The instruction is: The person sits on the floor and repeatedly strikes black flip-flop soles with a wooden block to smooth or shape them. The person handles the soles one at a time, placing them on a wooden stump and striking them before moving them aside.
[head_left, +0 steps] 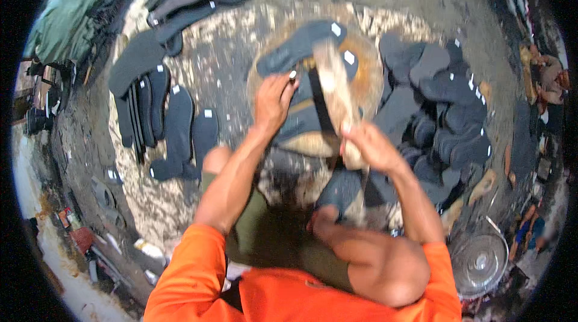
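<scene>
My right hand (372,146) grips a pale wooden mallet (336,87), blurred by motion, its broad end raised over the work block. With closed fingers my left hand (274,102) pinches a small metal-ended tool (293,75) that stands upright; its lower end is hidden. Beneath both hands lies a round wooden block (368,90). On it rest several dark grey shoe soles. One sole (295,48) with a white sticker lies across the far side, just beyond my left fingers.
A large heap of dark soles (442,111) spreads on the right. More soles (180,120) lie in rows on the left, and a stack (192,0) sits at the far left. By my right elbow stands a round metal lid or fan cover (480,262). Green cloth (69,15) hangs at the upper left.
</scene>
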Demonstrator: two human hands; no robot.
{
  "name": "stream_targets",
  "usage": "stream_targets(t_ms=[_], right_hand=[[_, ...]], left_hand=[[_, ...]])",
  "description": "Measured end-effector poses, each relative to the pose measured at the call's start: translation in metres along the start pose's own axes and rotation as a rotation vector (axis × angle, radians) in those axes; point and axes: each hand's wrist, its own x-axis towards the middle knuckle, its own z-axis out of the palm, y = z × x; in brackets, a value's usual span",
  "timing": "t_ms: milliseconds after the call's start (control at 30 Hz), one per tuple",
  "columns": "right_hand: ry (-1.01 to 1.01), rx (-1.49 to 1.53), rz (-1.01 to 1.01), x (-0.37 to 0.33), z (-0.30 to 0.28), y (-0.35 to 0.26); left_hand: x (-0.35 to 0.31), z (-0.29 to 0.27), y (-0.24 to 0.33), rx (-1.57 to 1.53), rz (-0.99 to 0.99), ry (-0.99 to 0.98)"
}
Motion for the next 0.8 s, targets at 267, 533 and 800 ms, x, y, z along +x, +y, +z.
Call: stream_targets(t_ms=[267,533,800], right_hand=[[0.158,0.239,-0.039,0.011,0.022,0.040],[0.163,0.416,-0.196,-0.042,0.018,-0.027],[0.554,0.267,-0.992,-0.091,0.031,-0.095]], left_hand=[[-0.016,-0.001,0.016,-0.144,-0.250,-0.013],[-0.016,0.000,0.013,-0.023,-0.088,-0.032],[-0.025,0.001,0.012,0.078,0.180,0.005]])
